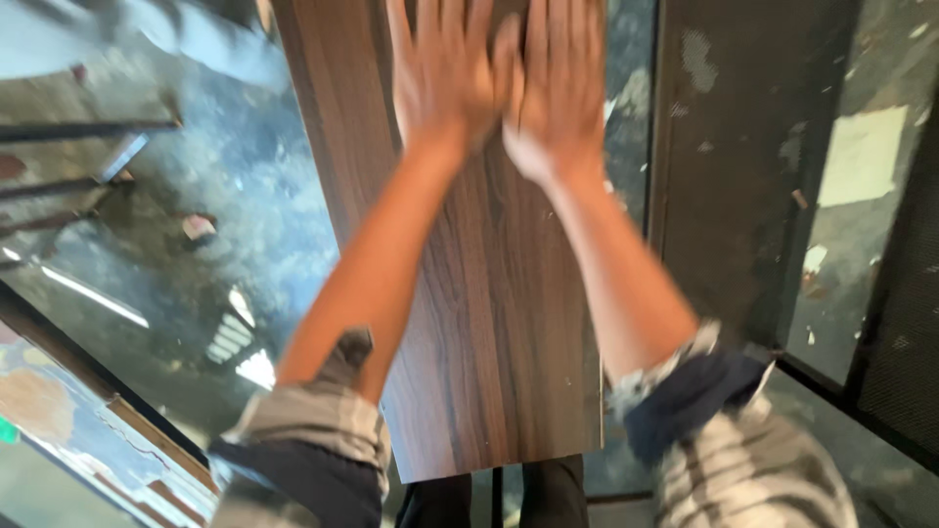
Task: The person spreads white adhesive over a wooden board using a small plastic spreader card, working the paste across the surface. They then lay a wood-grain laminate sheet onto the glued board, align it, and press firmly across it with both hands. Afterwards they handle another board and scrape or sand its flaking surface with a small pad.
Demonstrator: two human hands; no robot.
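**Both palms flat on the wood panel**

From the head camera I see a long wood-grain panel [499, 323], dark brown with lighter streaks, running from the near edge of view to the far edge, slightly tilted to the left at its far end. Its near end sits just above my legs; its far end runs out of frame.

My left hand [445, 73] lies palm down on the far part of the panel, fingers [460, 24] extended and held loosely together, tips cut off by the top of the frame. My right hand [558, 88] lies palm down just beside it, the two hands touching along the thumbs' side. Its fingers are straight too and close together; neither hand grips anything.

Both forearms stretch out over the panel. The rolled-up striped sleeves [313, 420] show at the near edge.

Left of the panel lies a glossy dark floor [215, 244] with light reflections. To the right stands a dark metal frame [724, 166]. The picture is motion-blurred; fine detail is lost.
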